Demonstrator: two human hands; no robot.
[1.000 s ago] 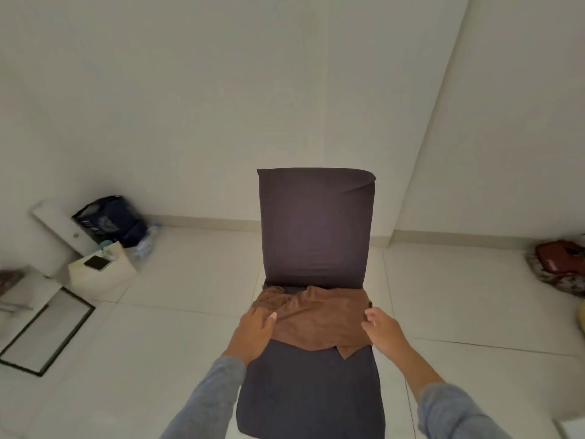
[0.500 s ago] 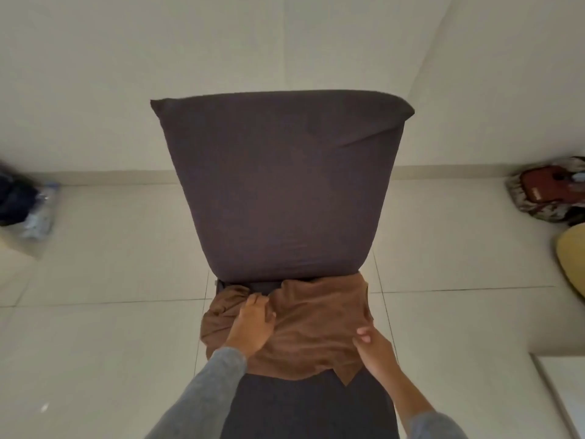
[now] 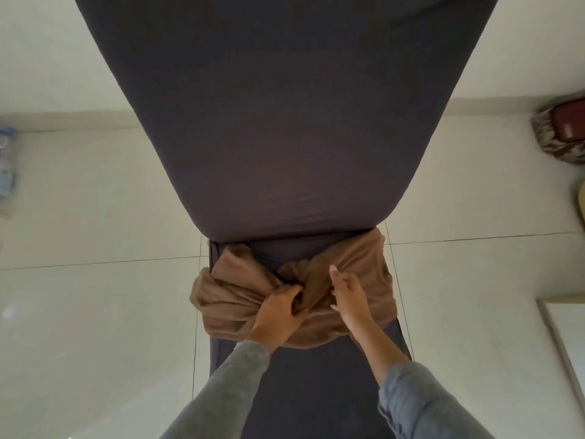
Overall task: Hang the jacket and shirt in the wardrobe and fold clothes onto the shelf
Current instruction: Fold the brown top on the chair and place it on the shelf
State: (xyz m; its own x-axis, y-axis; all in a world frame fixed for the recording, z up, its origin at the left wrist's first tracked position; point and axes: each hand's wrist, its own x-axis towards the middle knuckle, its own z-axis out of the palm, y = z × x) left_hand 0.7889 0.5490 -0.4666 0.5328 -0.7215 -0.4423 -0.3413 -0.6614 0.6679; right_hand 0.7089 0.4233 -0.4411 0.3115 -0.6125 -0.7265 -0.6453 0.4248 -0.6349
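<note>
A brown garment (image 3: 364, 274) lies bunched across the seat of a dark grey floor chair (image 3: 285, 137), right under its upright backrest. My left hand (image 3: 278, 315) grips a gathered fold of the brown cloth near its middle, fingers curled into it. Just to the right, my right hand (image 3: 348, 296) lies with straight fingers on the same cloth. Part of the garment hangs over the seat's left edge. No wardrobe, hanger or shelf shows in the head view.
Pale floor tiles (image 3: 95, 217) surround the chair. A red and patterned bundle (image 3: 560, 131) lies by the right wall, with a yellowish object (image 3: 581, 198) below it. A white board edge (image 3: 566, 337) shows at lower right. Plastic bottles (image 3: 6, 166) sit at far left.
The view has closed in on the chair. My left hand has moved from the garment's left side to its middle and gathered it; my right hand has slid inward from the right edge.
</note>
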